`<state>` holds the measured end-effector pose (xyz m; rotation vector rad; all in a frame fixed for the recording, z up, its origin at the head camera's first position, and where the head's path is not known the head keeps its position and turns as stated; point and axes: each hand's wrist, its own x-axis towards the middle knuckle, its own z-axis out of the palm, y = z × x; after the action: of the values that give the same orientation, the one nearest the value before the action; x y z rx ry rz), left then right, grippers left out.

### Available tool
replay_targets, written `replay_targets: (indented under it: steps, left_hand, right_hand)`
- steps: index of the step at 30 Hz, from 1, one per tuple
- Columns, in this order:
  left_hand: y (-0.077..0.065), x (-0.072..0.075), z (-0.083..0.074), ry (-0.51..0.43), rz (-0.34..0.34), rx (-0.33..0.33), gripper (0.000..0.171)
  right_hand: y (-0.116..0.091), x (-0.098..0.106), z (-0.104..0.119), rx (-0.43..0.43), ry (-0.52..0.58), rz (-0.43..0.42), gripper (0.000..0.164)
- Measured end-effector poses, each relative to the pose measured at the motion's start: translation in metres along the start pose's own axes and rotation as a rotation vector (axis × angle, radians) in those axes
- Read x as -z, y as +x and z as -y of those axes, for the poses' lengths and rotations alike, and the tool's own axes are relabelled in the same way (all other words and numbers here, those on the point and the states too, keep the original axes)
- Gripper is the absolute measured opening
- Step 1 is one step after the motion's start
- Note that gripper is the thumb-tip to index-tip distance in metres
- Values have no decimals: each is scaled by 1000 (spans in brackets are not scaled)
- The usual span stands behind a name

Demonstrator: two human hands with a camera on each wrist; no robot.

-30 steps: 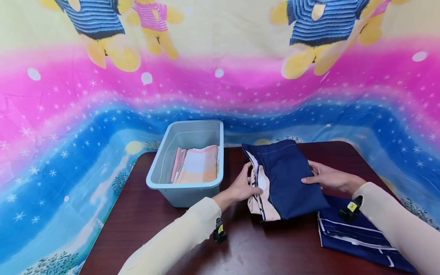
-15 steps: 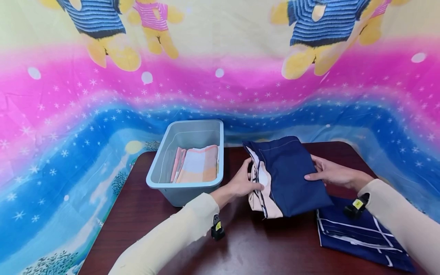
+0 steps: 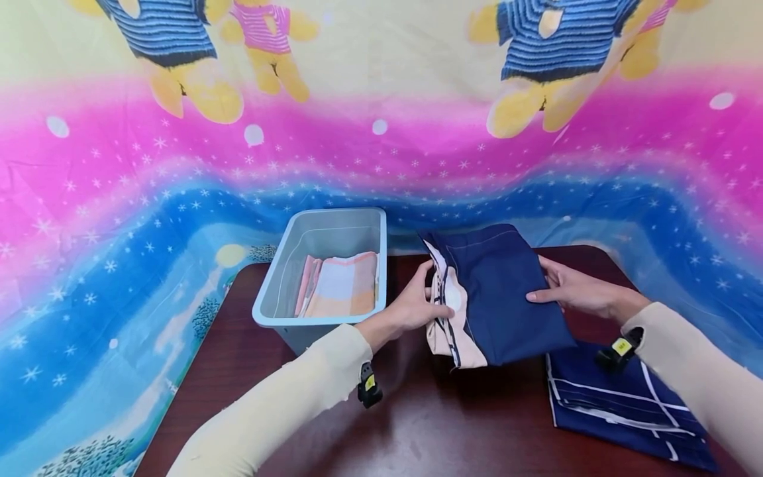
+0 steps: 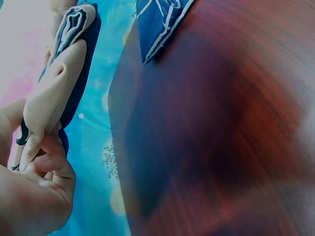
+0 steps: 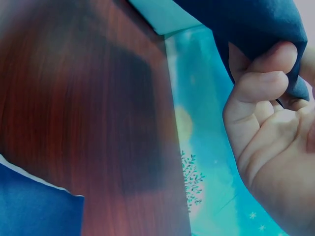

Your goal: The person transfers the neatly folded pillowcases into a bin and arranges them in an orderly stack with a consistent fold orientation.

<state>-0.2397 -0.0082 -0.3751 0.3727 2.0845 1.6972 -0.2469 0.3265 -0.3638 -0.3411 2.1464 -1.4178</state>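
A folded navy cloth (image 3: 507, 298) with pale pink inner layers is held up above the table, tilted, between both hands. My left hand (image 3: 408, 308) grips its left edge, where the pink layers show, thumb on the near face. At the right edge my right hand (image 3: 587, 291) pinches the cloth, thumb in front and fingers behind. In the left wrist view the cloth's rolled layers (image 4: 54, 98) are seen edge-on. The right wrist view shows curled fingers (image 5: 261, 88) under the navy fabric.
A grey-blue plastic bin (image 3: 280, 324) stands left of the cloth with folded pink, white and orange checked fabric (image 3: 342, 285) inside. Another folded navy cloth with white lines (image 3: 626, 411) lies on the dark wooden table (image 3: 453, 430) at the right. A printed curtain (image 3: 381, 159) hangs behind.
Both hands have raised the folded navy cloth slightly upward. The bin and the other navy cloth have stayed in place.
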Motion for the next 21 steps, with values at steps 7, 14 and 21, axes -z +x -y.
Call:
replay_targets:
  steps: [7, 14, 21]
  left_hand:
    - [-5, 10, -11, 47, 11, -12, 101]
    - [-11, 22, -24, 115, 3, -17, 103]
    - [-15, 31, -35, 108, -9, -34, 99]
  right_hand:
    - [1, 2, 12, 12, -4, 3, 94]
    - [3, -1, 28, 8, -31, -4, 100]
    - [5, -4, 45, 35, -15, -7, 100]
